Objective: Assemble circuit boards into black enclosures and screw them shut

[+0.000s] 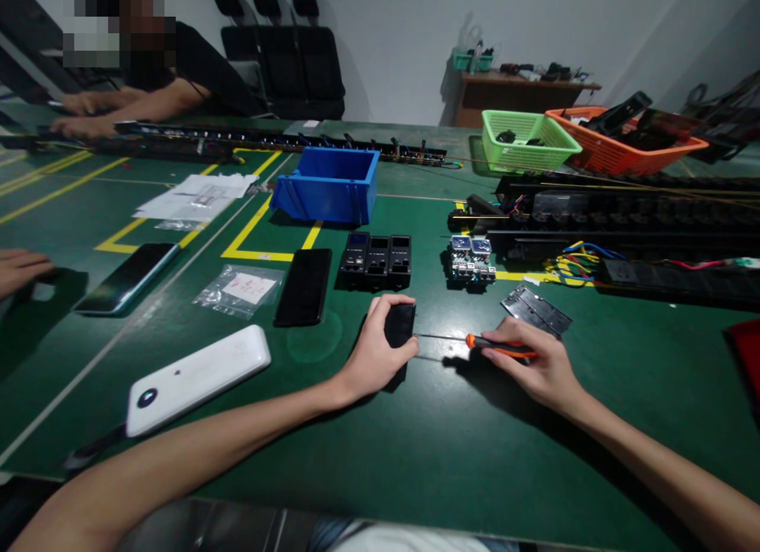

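Note:
My left hand [380, 350] grips a small black box-like part [400, 324] on the green table, thumb and fingers round its sides. In my right hand [537, 360] is a screwdriver with an orange and black handle [499, 345]; its thin shaft points left, the tip at the right side of the black part. Beyond my left hand stand several black modules [376, 260] in a row. Small circuit boards [471, 260] sit to their right. A flat black cover [536, 310] lies just past my right hand. A dark phone [303, 287] lies left of the modules.
A blue bin [326, 186], green basket [528, 140] and orange basket [629, 138] stand farther back. Long black rails [623, 207] with wires lie right. On the left are a white device [199, 379], another phone [127, 279], a plastic bag [237, 289] and another person's hands [89, 115].

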`<state>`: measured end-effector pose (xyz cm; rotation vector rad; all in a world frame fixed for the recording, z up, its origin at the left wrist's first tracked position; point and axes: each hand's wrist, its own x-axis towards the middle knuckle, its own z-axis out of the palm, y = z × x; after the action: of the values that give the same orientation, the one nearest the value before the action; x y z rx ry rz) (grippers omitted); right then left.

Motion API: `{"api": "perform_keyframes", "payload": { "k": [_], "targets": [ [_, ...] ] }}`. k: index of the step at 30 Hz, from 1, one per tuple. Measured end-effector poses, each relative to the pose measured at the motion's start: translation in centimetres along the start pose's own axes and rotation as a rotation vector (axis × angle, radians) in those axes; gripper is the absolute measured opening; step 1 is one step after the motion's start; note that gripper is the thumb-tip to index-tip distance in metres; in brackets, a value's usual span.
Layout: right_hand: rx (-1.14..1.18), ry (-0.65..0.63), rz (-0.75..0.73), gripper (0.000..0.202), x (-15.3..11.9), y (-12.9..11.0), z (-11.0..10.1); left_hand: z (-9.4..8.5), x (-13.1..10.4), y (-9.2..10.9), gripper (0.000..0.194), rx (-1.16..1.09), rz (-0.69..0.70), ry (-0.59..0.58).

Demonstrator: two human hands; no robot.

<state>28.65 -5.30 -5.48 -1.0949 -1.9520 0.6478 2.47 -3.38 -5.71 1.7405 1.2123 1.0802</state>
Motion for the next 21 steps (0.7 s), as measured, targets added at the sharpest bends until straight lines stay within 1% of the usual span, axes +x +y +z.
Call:
{"api": "perform_keyframes", "payload": {
  "k": [2, 3, 6, 8, 12, 14, 17, 19, 21],
  "targets": [
    [-0.023, 0.023, -0.124, 0.01, 0.02, 0.12, 0.06, 0.01, 0.0, 0.0, 0.043, -0.004, -0.002, 0.002],
    [-0.027, 0.032, -0.162, 0.012, 0.04, 0.12, 0.09, 0.02, 0.0, -0.02, 0.043, -0.008, -0.003, 0.003],
    [-0.009, 0.046, -0.178, 0.018, 0.08, -0.01, 0.11, 0.07, -0.03, -0.07, 0.043, -0.007, -0.006, 0.004],
    [0.046, 0.038, -0.112, 0.018, 0.08, -0.06, 0.09, 0.1, -0.04, -0.08, 0.044, 0.0, 0.001, 0.007],
    [0.218, 0.017, 0.182, 0.021, -0.08, 0.08, 0.11, 0.11, -0.09, -0.03, 0.044, 0.006, 0.002, 0.008],
    [0.284, -0.001, 0.285, 0.023, -0.18, 0.13, 0.13, 0.1, -0.11, 0.02, 0.044, 0.006, -0.005, 0.005],
    [0.269, -0.047, 0.319, 0.02, -0.26, 0.0, 0.12, 0.08, -0.15, 0.06, 0.044, 0.005, -0.015, 0.003],
    [0.187, -0.052, 0.298, 0.019, -0.26, -0.14, 0.12, 0.07, -0.16, 0.05, 0.044, 0.003, -0.021, -0.001],
    [0.107, -0.023, 0.244, 0.016, -0.22, -0.17, 0.16, 0.07, -0.15, 0.01, 0.044, -0.001, -0.022, -0.005]
  ]
}}
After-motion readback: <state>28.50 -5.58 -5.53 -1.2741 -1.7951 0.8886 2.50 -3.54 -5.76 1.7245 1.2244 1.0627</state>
